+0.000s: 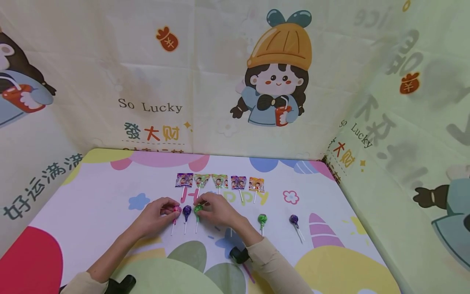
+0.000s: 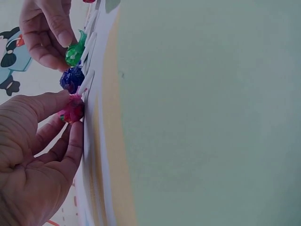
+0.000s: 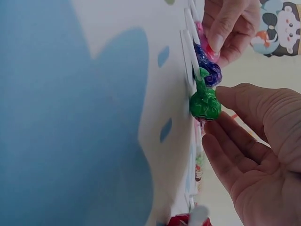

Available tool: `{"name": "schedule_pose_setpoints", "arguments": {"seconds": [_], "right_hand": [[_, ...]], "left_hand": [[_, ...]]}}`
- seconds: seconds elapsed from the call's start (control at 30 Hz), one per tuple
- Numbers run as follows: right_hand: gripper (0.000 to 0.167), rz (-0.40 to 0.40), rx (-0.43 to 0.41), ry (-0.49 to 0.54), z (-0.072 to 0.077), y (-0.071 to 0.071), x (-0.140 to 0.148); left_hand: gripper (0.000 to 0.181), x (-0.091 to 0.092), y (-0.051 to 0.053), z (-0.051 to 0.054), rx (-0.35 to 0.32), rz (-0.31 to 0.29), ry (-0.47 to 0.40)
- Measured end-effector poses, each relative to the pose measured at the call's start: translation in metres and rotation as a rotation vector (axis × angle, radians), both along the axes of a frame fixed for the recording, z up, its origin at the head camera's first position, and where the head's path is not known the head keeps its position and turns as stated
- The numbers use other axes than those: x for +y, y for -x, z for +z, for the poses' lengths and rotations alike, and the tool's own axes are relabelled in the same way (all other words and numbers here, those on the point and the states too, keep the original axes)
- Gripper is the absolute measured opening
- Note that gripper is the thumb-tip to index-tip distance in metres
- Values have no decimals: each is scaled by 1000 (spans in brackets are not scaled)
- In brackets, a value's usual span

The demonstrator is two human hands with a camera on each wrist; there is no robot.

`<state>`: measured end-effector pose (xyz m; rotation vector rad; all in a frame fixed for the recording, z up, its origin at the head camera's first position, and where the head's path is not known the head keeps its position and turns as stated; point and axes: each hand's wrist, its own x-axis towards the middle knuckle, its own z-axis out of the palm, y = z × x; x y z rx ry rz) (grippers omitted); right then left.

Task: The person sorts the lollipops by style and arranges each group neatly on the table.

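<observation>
My left hand (image 1: 154,216) pinches the head of a pink-wrapped lollipop (image 2: 73,112) between thumb and fingers. At the other end of a short row, my right hand (image 1: 220,210) has thumb and fingertips around a green lollipop (image 3: 205,104). Between the two lies a dark purple-blue lollipop (image 1: 187,211), close against both in the wrist views. All three sticks point toward me on the printed table. A red-wrapped lollipop (image 3: 181,220) shows at the bottom of the right wrist view; in the head view the right hand hides its head.
Behind the hands runs a row of bagged lollipops, among them a purple one (image 1: 184,180) and an orange one (image 1: 256,184). To the right lie another green lollipop (image 1: 262,219) and a purple lollipop (image 1: 294,220). A purple stick (image 1: 249,274) shows beside the right wrist.
</observation>
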<state>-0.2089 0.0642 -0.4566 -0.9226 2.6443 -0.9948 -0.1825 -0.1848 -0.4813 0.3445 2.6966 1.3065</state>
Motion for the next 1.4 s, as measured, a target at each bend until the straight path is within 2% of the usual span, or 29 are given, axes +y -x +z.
{"name": "schedule_pose_setpoints", "arguments": {"seconds": [0.17,0.53,0.8,1.13,1.4], "right_hand": [[25,-3,-3,20,3,-3,5],[25,28,89,106,7,-17,27],[27,-43,51,111,9,-27,44],[27,-97,37,129,3,-33,63],[26,-104,36,144,-3,-35,73]], "left_hand": [[27,0,0,0,3,-4,3],[27,0,1,2,16,-9,9],[27,0,2,1,12,-5,7],[27,-1,1,1,11,-9,9],[27,0,1,0,3,-5,9]]}}
